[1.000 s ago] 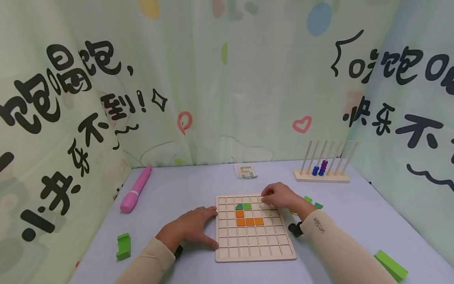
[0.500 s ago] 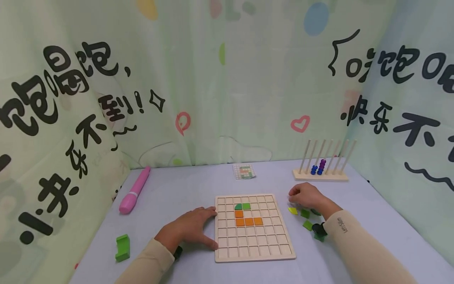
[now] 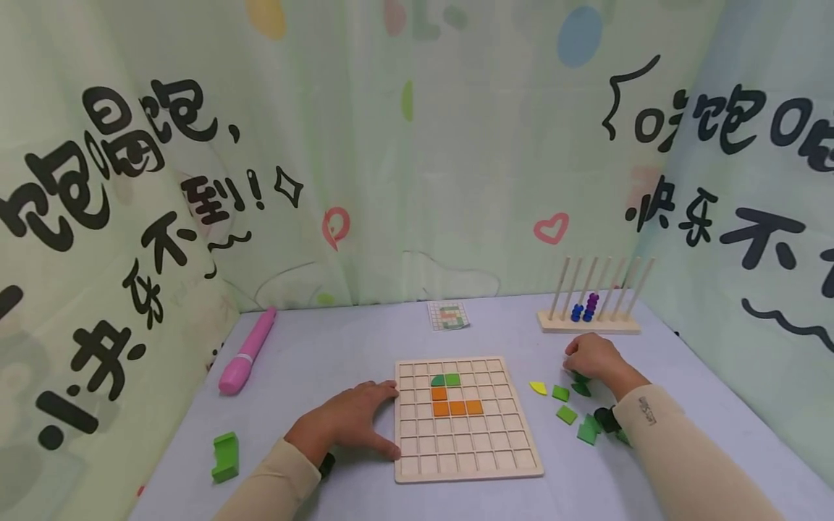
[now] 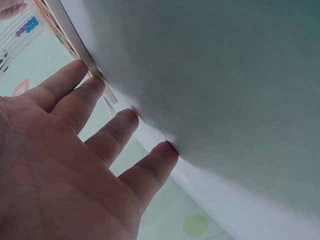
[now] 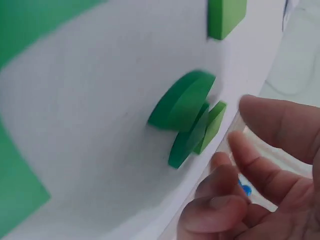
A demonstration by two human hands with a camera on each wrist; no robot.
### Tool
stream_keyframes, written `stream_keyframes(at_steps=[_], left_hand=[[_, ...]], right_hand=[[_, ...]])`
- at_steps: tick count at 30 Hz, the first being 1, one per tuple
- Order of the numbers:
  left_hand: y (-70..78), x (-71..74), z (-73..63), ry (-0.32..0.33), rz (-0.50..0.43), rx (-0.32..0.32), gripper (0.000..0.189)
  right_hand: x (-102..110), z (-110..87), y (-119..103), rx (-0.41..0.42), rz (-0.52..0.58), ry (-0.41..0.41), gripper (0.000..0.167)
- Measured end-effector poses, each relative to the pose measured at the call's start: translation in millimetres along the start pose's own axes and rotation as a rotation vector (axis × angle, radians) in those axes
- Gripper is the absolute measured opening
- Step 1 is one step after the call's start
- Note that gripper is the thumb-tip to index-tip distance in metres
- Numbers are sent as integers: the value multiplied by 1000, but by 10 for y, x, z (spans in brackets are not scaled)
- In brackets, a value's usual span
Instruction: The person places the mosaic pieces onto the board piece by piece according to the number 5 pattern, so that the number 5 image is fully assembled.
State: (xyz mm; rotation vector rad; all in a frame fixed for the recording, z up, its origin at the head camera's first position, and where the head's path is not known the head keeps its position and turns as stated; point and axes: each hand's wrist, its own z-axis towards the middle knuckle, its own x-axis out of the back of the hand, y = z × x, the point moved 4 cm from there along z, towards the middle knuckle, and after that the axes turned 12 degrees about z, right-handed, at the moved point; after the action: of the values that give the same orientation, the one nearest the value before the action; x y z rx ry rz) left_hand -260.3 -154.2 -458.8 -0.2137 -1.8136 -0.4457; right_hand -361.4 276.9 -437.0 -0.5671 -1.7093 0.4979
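Reads 快乐不 in black characters [image 3: 700, 215] on the curtain [image 3: 775, 282], right of the grid board [image 3: 476, 459]. Hovers with right grip [image 3: 596, 357] loosely curled and bare, near green pieces [image 5: 187, 102] right of the board, no longer over its far right corner as a second ago. Rests left grip [image 3: 348, 416], wide-spread, against the board's left edge, as before. Holds four orange tiles [image 3: 457, 408] and two green tiles [image 3: 452, 380] in the board's cells, flat on the worktop [image 3: 339, 347]. Carries blue and purple beads [image 3: 591, 304] on the rack [image 3: 589, 325] behind-right of the board.
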Motion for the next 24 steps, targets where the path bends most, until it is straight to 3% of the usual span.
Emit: stream_keyframes(at_steps=[6, 10, 24], left_hand=[[5, 11, -17, -2, -4, 5, 105], [7, 11, -19, -4, -6, 2, 106], [-4, -5, 3, 4, 11, 2, 106]], right_hand=[[37, 24, 55, -70, -84, -24, 31], [22, 16, 62, -74, -102, -26, 28], [-74, 38, -86, 57, 43, 10, 17]])
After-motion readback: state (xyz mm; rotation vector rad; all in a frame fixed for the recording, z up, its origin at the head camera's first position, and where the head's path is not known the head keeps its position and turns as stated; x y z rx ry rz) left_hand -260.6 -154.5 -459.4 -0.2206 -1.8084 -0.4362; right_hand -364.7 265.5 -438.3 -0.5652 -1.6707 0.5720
